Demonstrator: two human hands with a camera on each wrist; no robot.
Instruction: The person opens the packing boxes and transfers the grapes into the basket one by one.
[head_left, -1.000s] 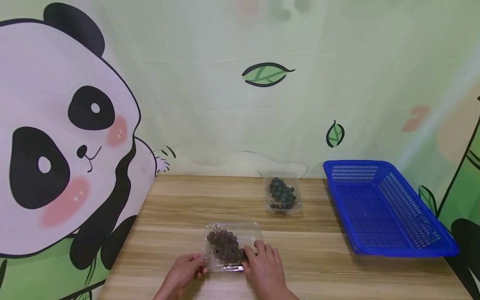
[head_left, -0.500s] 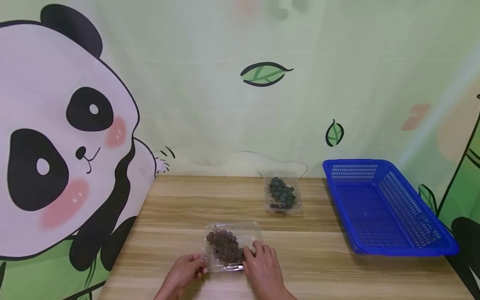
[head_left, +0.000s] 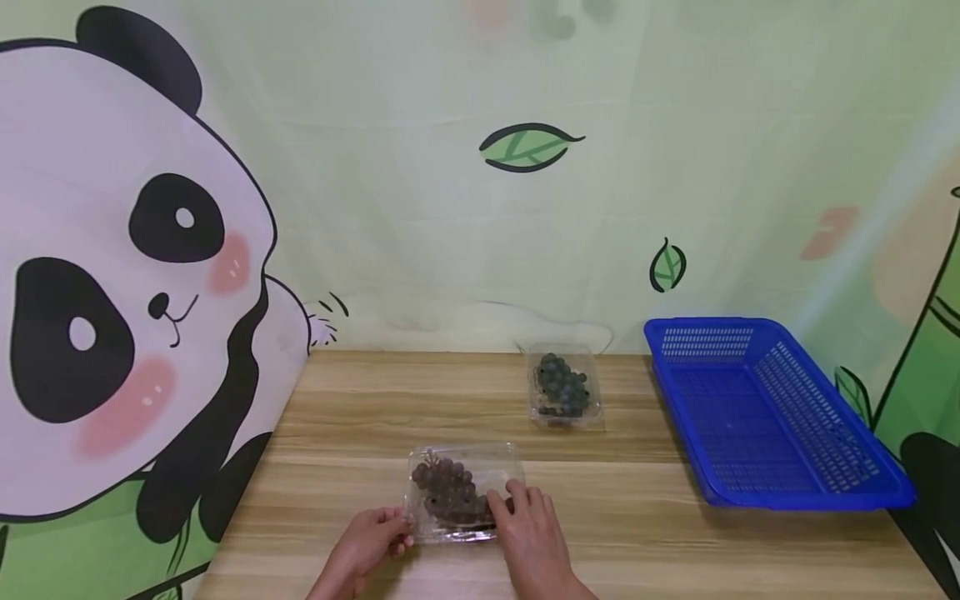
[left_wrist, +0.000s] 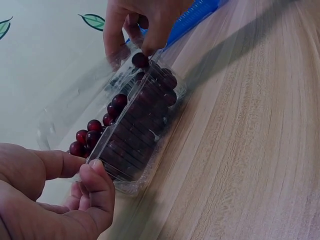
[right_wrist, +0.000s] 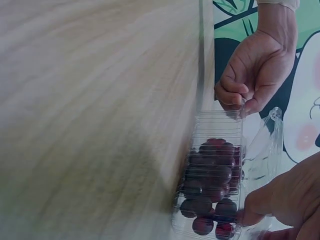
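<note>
A clear plastic clamshell box [head_left: 510,454] lies on the wooden table near the front, holding a bunch of dark red grapes [head_left: 450,483]. Its clear lid [right_wrist: 270,140] stands raised on the far side. At the box's near left corner, my left hand [head_left: 371,537] pinches the rim between thumb and fingers. My right hand [head_left: 531,529] reaches into the opposite end, with thumb and fingers around the grapes there. In the left wrist view a dark grape [left_wrist: 140,60] shows right beside the right thumb. Part of the bunch is hidden under that hand.
Farther back stands a second clear box [head_left: 536,421] with dark bluish grapes [head_left: 562,387]. A blue perforated plastic basket [head_left: 738,417] stands on the right side of the table [head_left: 360,400]. Behind the table hangs a green wall cloth with a panda print [head_left: 82,217].
My right hand has shifted very slightly right at the grapes. The left hand keeps its grip on the corner, and the box stays in place.
</note>
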